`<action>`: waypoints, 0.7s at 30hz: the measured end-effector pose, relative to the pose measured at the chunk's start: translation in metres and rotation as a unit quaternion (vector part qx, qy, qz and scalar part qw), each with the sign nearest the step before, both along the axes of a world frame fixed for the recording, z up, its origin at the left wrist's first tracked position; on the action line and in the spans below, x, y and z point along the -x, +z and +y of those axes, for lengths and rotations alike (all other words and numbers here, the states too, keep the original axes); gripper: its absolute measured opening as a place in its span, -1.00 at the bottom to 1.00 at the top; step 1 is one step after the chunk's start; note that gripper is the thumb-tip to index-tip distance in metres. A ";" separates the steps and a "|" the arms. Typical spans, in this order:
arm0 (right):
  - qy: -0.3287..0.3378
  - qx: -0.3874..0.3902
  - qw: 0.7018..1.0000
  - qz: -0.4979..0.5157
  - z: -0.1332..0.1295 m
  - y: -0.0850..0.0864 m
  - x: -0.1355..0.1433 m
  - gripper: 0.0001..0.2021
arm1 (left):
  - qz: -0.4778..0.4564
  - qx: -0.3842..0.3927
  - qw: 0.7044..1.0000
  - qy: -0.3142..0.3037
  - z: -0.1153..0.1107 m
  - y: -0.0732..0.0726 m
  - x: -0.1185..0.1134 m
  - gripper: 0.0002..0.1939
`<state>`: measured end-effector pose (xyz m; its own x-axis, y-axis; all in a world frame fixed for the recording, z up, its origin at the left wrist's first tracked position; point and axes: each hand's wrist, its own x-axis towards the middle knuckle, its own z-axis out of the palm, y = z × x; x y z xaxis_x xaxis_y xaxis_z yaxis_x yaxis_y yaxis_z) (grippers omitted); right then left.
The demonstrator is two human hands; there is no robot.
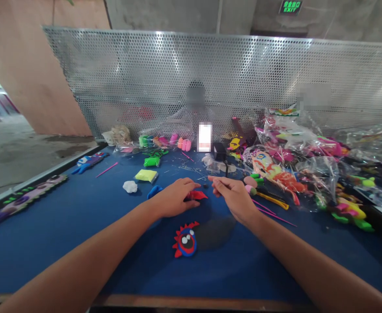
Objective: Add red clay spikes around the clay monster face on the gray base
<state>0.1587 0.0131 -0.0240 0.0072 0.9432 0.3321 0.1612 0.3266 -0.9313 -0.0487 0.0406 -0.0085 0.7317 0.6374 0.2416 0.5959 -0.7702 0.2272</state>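
My left hand [177, 198] curls over a small red clay packet [201, 195], its thumb and fingers on either side of it. My right hand [232, 193] is raised a little to the right, thumb and forefinger pinched together; whatever is between them is too small to make out. A tiny dark lump [205, 185] lies between the hands. In front of them, flat on the table, is a clay figure [186, 240] with a red spiky crest, a blue-rimmed round face and white dots. A dark grey shape [215, 234] extends from its right side.
Left of my hands lie blue clay [154, 191], white clay [130, 187], a yellow packet [146, 175] and a green packet [152, 161]. Pink sticks [275, 214] and bagged clay figures [275, 169] crowd the right. A perforated metal panel [145, 78] closes the back, before it a bright screen [205, 135].
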 end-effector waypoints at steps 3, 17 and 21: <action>0.000 0.021 1.000 0.000 0.004 -0.002 -0.002 -0.73 | -0.006 0.005 1.000 0.019 0.004 -0.002 0.000 -0.62; 0.055 0.112 0.990 0.061 -0.003 0.001 0.002 -0.73 | -0.078 -0.019 0.996 0.032 -0.005 0.009 -0.004 -0.72; 0.055 0.124 0.987 0.091 -0.003 0.000 0.003 -0.74 | -0.076 -0.024 0.996 0.029 -0.005 0.009 -0.004 -0.72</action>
<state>0.1557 0.0097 -0.0238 -0.0622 0.9936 0.0939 -0.0404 0.0915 -0.9950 -0.0447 0.0356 0.0008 0.6466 0.6625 0.3782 0.6009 -0.7478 0.2825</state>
